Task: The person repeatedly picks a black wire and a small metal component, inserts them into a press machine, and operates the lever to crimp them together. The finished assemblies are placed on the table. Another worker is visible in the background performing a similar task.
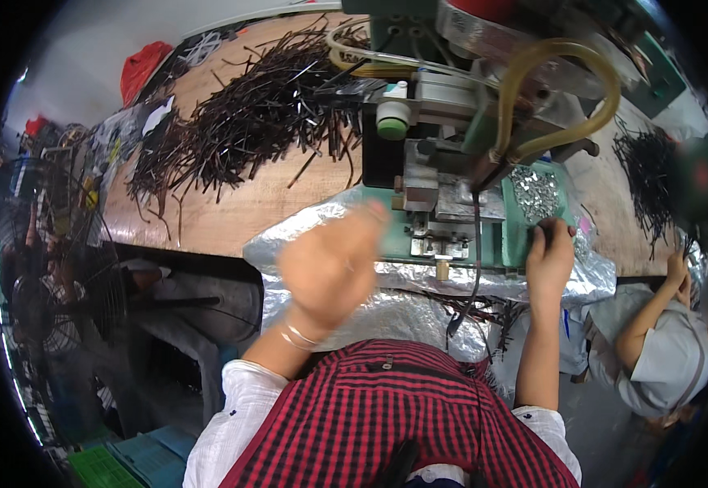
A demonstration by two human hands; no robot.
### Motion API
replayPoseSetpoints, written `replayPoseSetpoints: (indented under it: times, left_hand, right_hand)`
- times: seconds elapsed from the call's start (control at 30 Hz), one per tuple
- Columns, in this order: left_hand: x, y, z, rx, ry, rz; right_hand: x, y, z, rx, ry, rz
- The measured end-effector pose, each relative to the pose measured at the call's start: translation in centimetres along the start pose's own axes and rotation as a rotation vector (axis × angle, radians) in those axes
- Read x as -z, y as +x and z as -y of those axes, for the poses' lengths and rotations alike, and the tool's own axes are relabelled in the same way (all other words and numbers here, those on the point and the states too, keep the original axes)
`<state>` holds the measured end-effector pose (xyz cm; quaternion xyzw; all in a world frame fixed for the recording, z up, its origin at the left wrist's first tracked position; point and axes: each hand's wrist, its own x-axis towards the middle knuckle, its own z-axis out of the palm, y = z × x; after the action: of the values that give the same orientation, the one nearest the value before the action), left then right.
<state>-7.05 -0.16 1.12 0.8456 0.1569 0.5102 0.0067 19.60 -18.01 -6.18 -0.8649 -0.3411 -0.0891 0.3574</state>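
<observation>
My left hand [334, 264] is smeared by motion, raised in front of the machine's left side; whether it holds anything is hidden by the blur. At the near edge of a green tray [510, 236], my right hand [551, 256] has its fingers curled downward, just below a heap of small silvery metal pieces [535, 193]. Anything between those fingertips is too small to make out. Between my hands stands a bench machine [456, 195] with a metal head and a small fixture [439, 244] low at its front. A dark cable [477, 268] hangs down past the fixture.
A large heap of dark thin strips [264, 110] covers the wooden table [207, 224] at left. Silvery foil sheeting [305, 220] lies under the machine and over the front edge. A yellowish hose [606, 65] loops above. Another person [663, 350] works at right beside more dark strips [645, 175].
</observation>
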Motion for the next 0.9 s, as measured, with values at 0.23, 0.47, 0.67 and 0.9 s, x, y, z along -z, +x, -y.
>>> replayPoseSetpoints:
  times: [0.23,0.47,0.67,0.9]
  left_hand:
    - [-3.1,-2.5,16.6,0.746,0.039,0.193]
    - [-6.9,-4.8,19.7,0.807,0.219,0.706]
    - [-0.6,-2.7,15.3,0.789,0.079,0.862]
    - [-4.1,-1.9,12.0,0.822,-0.534,0.262]
  right_hand:
    - [-1.0,1.4,0.2,0.188,0.005,-0.124]
    - [0.8,-0.7,-1.3,0.091,-0.052,-0.189]
    - [3.2,-2.9,-1.3,-0.208,0.445,-0.127]
    - [0.7,2.6,9.7,0.233,0.689,-0.055]
